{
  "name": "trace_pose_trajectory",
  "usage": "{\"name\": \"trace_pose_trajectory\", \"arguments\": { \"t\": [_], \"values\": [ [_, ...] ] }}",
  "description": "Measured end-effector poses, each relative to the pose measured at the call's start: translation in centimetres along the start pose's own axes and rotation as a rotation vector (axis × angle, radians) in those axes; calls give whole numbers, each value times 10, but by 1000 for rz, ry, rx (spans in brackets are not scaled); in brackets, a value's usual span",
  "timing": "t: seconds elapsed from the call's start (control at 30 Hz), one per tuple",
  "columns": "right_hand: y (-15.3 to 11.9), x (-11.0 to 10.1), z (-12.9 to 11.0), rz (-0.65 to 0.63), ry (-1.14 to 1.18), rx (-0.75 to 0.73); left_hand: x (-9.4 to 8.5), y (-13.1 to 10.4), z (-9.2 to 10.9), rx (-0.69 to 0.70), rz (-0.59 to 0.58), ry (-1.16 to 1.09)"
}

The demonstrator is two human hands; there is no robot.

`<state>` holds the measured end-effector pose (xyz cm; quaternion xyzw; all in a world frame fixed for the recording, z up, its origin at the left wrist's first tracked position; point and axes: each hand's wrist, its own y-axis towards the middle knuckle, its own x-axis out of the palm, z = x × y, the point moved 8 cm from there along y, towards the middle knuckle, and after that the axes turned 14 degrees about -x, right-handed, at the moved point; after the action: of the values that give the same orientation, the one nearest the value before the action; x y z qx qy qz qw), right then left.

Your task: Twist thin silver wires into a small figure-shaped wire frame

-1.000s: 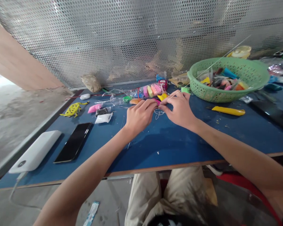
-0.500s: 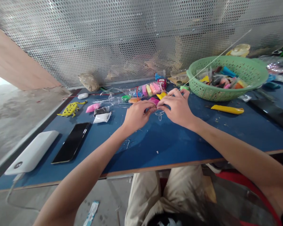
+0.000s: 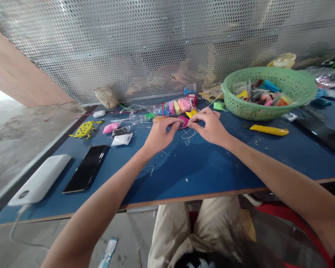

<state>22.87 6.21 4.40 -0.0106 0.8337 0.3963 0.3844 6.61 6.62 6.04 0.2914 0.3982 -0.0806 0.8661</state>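
My right hand (image 3: 210,126) is pinched on a thin wire (image 3: 217,99), which runs out past the knuckles toward the upper right. Facing it, my left hand (image 3: 162,133) has thumb and index finger brought close together; what sits between those tips is too small to make out. Below the fingertips hang thin wire loops (image 3: 188,140), just over the blue table (image 3: 167,182). Behind the hands lie a magenta clay piece (image 3: 184,121) and a yellow packet (image 3: 192,113). Straight wires (image 3: 123,121) lie left of the hands.
A green basket (image 3: 251,111) of clay packets stands at right, with a yellow cutter knife (image 3: 269,130) before it. At left are a spotted yellow toy animal (image 3: 85,129), a phone (image 3: 86,168) and a white power bank (image 3: 40,180). A perforated metal panel (image 3: 156,48) rises behind.
My fingertips have moved slightly apart. The long wire's far end has swung out of its high upper-right position, and the wire loops below the hands show larger.
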Motion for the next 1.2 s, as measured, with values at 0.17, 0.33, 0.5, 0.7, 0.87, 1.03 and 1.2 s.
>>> {"name": "trace_pose_trajectory", "arguments": {
  "t": [0.17, 0.33, 0.5, 0.7, 0.87, 1.03, 1.2],
  "values": [
    [-1, 3, 7, 13, 117, 57, -2, -7, 0, 69, 92, 116],
    [-2, 7, 5, -21, 150, 50, -4, -14, 5, 99, 126, 164],
    [-3, 4, -2, 2, -14, 18, -7, -17, 16, 124, 226, 283],
    [-4, 1, -9, 33, -130, 21, 5, -20, 29, 240, 236, 487],
    [-4, 2, -11, 19, -131, 30, 3, -18, 31, 166, 290, 586],
    [-4, 0, -16, 28, -143, 19, 4, -18, 31, 152, 254, 616],
    [-2, -2, -16, 31, -117, 24, 11, -20, 35, 252, 187, 667]
  ]
}}
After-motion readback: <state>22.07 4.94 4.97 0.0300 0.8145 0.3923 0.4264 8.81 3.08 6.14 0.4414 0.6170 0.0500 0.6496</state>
